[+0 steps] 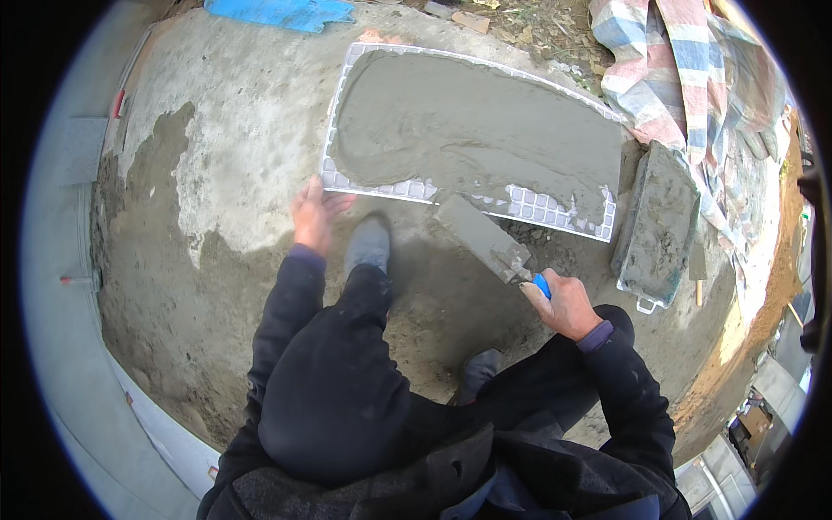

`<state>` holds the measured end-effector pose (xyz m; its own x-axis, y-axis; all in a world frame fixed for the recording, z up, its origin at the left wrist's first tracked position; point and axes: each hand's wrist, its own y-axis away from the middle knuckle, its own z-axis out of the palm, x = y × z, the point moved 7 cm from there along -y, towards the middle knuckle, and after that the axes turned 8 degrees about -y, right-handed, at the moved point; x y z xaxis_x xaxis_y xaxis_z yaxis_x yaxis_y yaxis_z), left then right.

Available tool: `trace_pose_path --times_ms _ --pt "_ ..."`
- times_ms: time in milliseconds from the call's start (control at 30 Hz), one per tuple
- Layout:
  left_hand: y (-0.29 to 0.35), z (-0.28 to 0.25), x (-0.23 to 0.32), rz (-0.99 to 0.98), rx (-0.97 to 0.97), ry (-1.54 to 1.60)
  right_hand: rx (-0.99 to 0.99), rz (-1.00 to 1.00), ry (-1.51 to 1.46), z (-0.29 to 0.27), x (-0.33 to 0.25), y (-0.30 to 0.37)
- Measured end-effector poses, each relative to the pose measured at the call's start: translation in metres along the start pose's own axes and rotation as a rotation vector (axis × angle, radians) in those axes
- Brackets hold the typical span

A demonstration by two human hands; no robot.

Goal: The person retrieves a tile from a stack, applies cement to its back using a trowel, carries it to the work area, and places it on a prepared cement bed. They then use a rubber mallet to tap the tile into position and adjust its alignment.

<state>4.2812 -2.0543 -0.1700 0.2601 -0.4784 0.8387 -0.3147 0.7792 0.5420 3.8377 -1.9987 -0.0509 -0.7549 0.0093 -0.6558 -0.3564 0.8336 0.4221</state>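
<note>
A large white tile point(562, 212) with a pattern of small squares lies ahead of me, most of its face under wet grey mortar point(468, 113). The squares show bare along its near edge. My right hand point(568, 308) grips the blue handle of a trowel point(485, 238); the mortar-smeared blade reaches to the tile's near edge. At the tile's near left corner is my left hand point(315, 217), its fingers stretched out. Whether those fingers touch the tile, I cannot tell.
A mortar-coated trough point(659, 221) stands to the right of the tile, with a wooden-handled tool point(698, 277) beside it. Striped sheeting point(685, 78) is heaped at the far right. A blue sheet point(282, 12) lies at the far left. My shoes point(368, 243) are close to the tile.
</note>
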Motion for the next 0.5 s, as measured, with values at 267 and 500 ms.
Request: trace_pose_path --times_ms 267,500 --pt "0.002 0.001 0.002 0.002 -0.018 0.041 0.113 0.342 -0.781 0.018 -0.022 -0.070" --pt "0.000 -0.004 -0.002 0.018 0.012 0.026 0.081 0.113 -0.605 0.087 -0.144 -0.115"
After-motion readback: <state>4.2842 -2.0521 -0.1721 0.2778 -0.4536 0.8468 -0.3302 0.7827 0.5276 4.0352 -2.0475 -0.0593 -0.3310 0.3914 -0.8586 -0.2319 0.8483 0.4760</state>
